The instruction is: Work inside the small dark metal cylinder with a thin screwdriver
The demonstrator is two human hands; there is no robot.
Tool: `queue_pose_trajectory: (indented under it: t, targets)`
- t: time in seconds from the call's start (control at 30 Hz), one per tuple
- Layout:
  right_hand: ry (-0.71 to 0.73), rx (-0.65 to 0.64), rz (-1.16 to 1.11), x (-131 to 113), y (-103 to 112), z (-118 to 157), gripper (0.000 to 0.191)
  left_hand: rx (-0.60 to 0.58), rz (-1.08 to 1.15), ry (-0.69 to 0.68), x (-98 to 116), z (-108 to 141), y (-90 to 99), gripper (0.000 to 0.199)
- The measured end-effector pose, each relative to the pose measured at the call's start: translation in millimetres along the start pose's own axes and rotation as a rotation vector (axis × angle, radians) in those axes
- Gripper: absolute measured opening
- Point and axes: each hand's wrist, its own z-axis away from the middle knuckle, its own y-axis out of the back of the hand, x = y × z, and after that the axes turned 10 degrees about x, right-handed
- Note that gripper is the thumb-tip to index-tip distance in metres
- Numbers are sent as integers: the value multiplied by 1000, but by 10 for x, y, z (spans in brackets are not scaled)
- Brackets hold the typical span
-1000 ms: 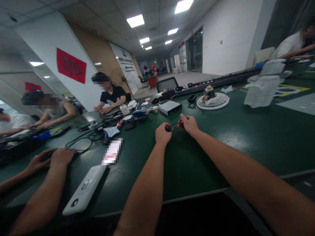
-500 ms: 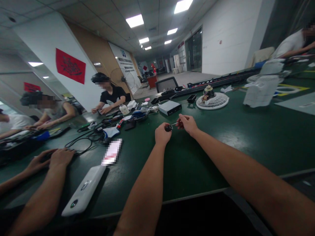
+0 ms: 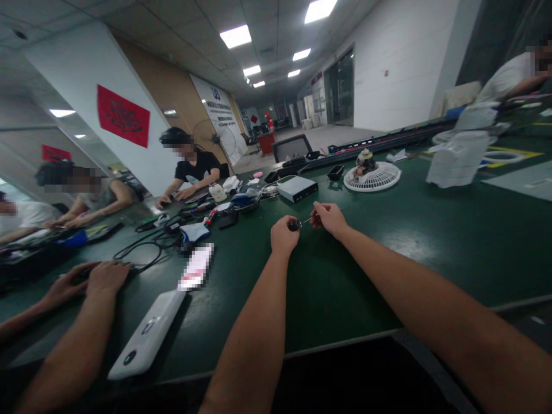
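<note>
Over the green table, my left hand [image 3: 282, 236] is closed around a small dark rounded part [image 3: 294, 225], most of it hidden by the fingers. Just to its right, my right hand [image 3: 330, 218] pinches a thin metal rod-like tool [image 3: 306, 220]. The tool's far end points left at the dark part and reaches close to it; whether they touch I cannot tell. Its handle, if any, is hidden in my right fingers. Beyond both hands lies a grey metal box [image 3: 297, 188].
A white fan grille with a motor [image 3: 373, 176] lies at the back right, near a plastic-wrapped white object [image 3: 457, 155]. At left are cables [image 3: 149, 247], a phone [image 3: 197, 267], a white power bank-like device [image 3: 149, 336] and a co-worker's hands [image 3: 106, 277]. Others sit beyond.
My hands stay nearly in place, with the dark part turned slightly in my left hand. Across the table, a co-worker's hands have shifted a little to the left.
</note>
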Motion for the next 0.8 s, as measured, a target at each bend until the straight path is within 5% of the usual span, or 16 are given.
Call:
queue_pose_trajectory:
  t: [0.23, 0.37, 0.53, 0.67, 0.8]
  targets:
    - [-85, -23, -29, -59, 11, 35, 40, 10, 2, -22, -30, 6, -22, 28]
    - [63, 55, 27, -26, 11, 27, 40, -16, 6, -32, -38, 1, -32, 30]
    - [-51, -73, -66, 12, -5, 21, 40, 14, 13, -10, -20, -4, -21, 26]
    - [56, -10, 40, 1, -4, 29, 38, -17, 4, -37, -11, 2, -12, 26]
    - [-30, -82, -29, -44, -6, 65, 37, -5, -8, -29, -6, 8, -5, 27]
